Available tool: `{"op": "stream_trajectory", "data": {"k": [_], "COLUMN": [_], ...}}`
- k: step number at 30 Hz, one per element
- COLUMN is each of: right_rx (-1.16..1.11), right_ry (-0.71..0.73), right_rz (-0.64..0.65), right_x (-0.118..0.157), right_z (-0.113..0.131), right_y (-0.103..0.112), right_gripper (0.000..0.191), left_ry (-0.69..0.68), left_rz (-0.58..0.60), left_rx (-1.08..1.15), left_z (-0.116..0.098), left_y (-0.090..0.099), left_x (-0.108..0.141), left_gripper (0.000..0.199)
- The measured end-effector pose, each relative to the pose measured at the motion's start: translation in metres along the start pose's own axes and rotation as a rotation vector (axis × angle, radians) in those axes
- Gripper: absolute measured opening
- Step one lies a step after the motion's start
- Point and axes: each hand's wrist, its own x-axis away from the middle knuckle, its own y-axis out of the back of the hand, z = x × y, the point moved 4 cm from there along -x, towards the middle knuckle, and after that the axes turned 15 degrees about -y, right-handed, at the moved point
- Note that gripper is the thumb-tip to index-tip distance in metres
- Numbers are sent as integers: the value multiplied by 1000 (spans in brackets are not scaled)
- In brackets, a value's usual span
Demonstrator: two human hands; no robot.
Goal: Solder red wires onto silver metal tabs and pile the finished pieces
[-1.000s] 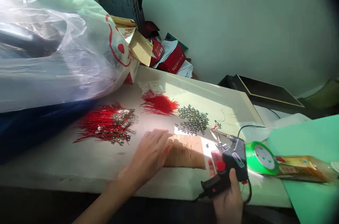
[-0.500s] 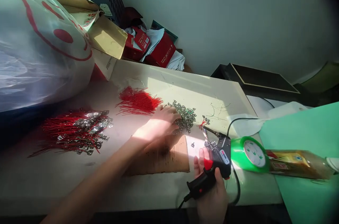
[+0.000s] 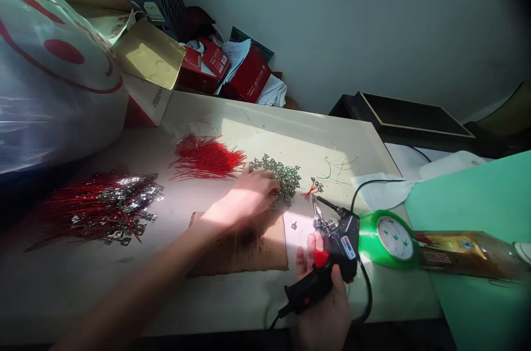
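Note:
My left hand [image 3: 253,191] rests curled against a heap of small silvery metal charms [image 3: 282,179], and its fingers hide part of the heap. I cannot tell whether it holds any. My right hand [image 3: 321,323] grips a black soldering gun [image 3: 342,246] with a red trigger. The gun's tip points at the table near a charm with a red tassel [image 3: 315,187]. A bundle of loose red threads [image 3: 207,157] lies left of the heap. Further left lies a mass of red threads with metal charms attached [image 3: 108,207]. A cardboard sheet [image 3: 240,251] lies beneath my left forearm.
A bulging plastic bag with red print [image 3: 50,74] and an open cardboard box [image 3: 149,57] stand at the left. Red boxes and papers [image 3: 249,77] sit behind the white table [image 3: 315,140]. A green tape roll [image 3: 388,240] and a green board [image 3: 468,201] lie right.
My left hand has moved from the table beside the cardboard onto the charm heap. The soldering gun stays in my right hand. The whole view has shifted as my head turned.

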Motion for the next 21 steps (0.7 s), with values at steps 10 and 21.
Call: {"op": "stream_trajectory", "data": {"k": [10,21], "right_rx": [11,78], "right_ry": [49,105], "right_rz": [64,120], "right_x": [7,12], "right_z": [0,4], "right_y": [-13,-16], "right_gripper": [38,37], "left_ry": [25,77], "left_rz": [-34,-183], "left_rx": [289,-135], "left_z": [-4,-67], "left_y": [39,26], "left_x": [9,116], "left_gripper": [11,21]}}
